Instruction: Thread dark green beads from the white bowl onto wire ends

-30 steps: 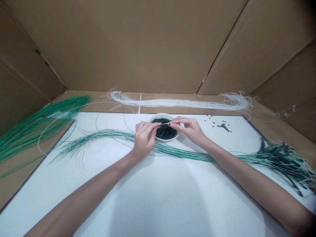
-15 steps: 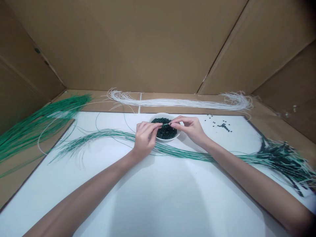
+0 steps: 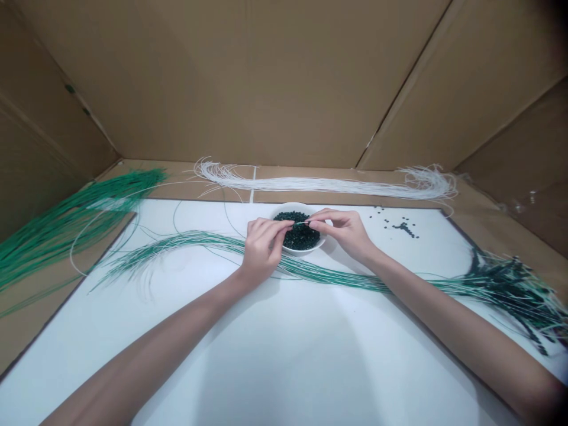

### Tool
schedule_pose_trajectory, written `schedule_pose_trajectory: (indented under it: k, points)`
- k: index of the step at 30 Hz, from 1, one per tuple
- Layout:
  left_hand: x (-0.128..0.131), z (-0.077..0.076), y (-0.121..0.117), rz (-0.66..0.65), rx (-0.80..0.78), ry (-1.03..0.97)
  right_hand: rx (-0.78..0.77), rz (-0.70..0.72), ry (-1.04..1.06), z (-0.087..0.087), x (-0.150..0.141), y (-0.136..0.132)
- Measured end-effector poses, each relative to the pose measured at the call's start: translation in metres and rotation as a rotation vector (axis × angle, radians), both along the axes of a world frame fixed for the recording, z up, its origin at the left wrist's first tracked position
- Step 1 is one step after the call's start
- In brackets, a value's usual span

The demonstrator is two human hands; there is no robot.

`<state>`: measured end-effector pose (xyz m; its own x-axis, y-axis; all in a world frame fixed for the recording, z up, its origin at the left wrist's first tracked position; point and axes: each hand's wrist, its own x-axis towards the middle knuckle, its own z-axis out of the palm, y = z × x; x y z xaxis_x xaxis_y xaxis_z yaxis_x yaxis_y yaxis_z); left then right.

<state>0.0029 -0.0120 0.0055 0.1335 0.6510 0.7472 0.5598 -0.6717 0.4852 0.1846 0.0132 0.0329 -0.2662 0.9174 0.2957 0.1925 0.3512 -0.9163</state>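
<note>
Above a white bowl filled with small dark green beads, my two hands meet over its middle. Thumb and fingers of my left hand pinch thin green and white strands, whose short stretch spans the gap between the hands. At the other end of that stretch my right hand is closed in a pinch; a bead between those fingertips is too small to make out. A long bundle of green and white strands passes below the bowl and under my right forearm.
Dark beads and frayed strand ends bunch at the right end of the bundle. Loose beads lie scattered at the back right. A white strand bundle lies behind, and green strands at the left. Cardboard walls enclose the white board.
</note>
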Motion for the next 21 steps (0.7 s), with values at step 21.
schedule_pose_trajectory:
  k: [21]
  points:
    - [0.0002, 0.0002, -0.0002, 0.002, -0.012, 0.01, 0.022, -0.02, -0.005, -0.0005, 0.0003, 0.0003]
